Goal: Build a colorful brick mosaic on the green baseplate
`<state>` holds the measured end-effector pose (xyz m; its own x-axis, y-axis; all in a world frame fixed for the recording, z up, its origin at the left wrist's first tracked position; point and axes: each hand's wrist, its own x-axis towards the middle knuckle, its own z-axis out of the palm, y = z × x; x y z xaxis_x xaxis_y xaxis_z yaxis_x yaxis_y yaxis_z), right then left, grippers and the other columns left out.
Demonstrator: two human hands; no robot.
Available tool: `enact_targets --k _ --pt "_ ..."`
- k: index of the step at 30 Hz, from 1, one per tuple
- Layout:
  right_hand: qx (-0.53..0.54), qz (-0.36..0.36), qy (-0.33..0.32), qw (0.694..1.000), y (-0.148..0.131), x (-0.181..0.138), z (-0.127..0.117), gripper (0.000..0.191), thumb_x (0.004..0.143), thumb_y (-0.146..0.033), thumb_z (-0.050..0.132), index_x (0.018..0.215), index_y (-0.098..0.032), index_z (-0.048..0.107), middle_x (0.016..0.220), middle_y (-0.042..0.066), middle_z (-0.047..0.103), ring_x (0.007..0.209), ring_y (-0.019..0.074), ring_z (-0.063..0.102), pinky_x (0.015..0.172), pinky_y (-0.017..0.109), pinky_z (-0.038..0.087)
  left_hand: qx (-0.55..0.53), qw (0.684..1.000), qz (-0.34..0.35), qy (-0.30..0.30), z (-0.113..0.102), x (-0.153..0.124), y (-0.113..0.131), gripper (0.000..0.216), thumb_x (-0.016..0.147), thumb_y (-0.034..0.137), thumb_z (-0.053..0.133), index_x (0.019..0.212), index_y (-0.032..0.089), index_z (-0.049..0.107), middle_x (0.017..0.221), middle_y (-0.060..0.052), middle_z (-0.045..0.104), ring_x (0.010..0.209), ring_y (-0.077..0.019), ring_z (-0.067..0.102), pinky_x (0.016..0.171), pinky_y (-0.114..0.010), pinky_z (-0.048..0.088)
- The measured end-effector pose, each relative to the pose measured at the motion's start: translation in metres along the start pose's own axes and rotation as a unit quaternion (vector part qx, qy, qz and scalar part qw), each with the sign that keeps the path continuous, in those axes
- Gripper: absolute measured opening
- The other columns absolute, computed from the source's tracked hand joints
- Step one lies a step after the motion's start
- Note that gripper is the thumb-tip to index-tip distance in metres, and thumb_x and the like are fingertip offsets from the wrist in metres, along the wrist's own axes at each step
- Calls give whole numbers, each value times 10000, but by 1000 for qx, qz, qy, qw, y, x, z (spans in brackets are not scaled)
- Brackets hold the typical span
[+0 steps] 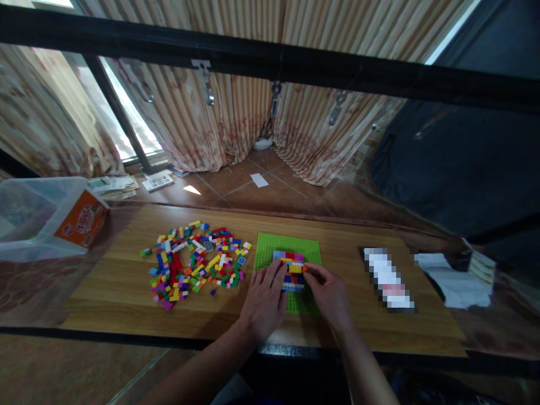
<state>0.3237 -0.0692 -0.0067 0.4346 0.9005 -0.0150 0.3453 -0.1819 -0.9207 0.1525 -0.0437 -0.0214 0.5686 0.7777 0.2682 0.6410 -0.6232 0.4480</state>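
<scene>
A build of stacked toy bricks (292,270) in several colours, with yellow, red, light blue and dark blue rows, sits on a green studded baseplate (270,242). My left hand (262,298) is closed against the build's left side, its fingertips resting on the bricks. At the opposite side, the thumb and fingers of my right hand (331,293) pinch a small orange brick (305,269) at the build's right edge. My fingers cover parts of the build's edges.
Loose bricks (198,264) lie spread over the wooden table (122,292) on the left. A phone (388,278) with a blurred screen lies on the right, near white paper (453,278). A clear plastic bin (40,216) stands at far left. A dark bar (253,48) crosses above.
</scene>
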Motion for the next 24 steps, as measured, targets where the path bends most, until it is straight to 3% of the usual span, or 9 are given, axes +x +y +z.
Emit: enact_targets --k 12,24 --pt "-58 -61 13 996 -2 -2 1 282 855 -416 531 952 -226 715 1016 77 708 954 229 638 906 402 473 -7 1000 -6 -8 -1 -1 1 557 868 231 482 1412 185 376 1483 -97 388 1233 -281 439 1052 -489 357" --pt "-44 -22 37 998 -5 -4 5 291 818 -429 577 961 -208 700 982 82 717 892 227 658 852 390 500 1 1000 -12 -15 -3 0 2 551 859 221 483 1400 176 394 1474 -107 397 1237 -287 440 1054 -492 357"
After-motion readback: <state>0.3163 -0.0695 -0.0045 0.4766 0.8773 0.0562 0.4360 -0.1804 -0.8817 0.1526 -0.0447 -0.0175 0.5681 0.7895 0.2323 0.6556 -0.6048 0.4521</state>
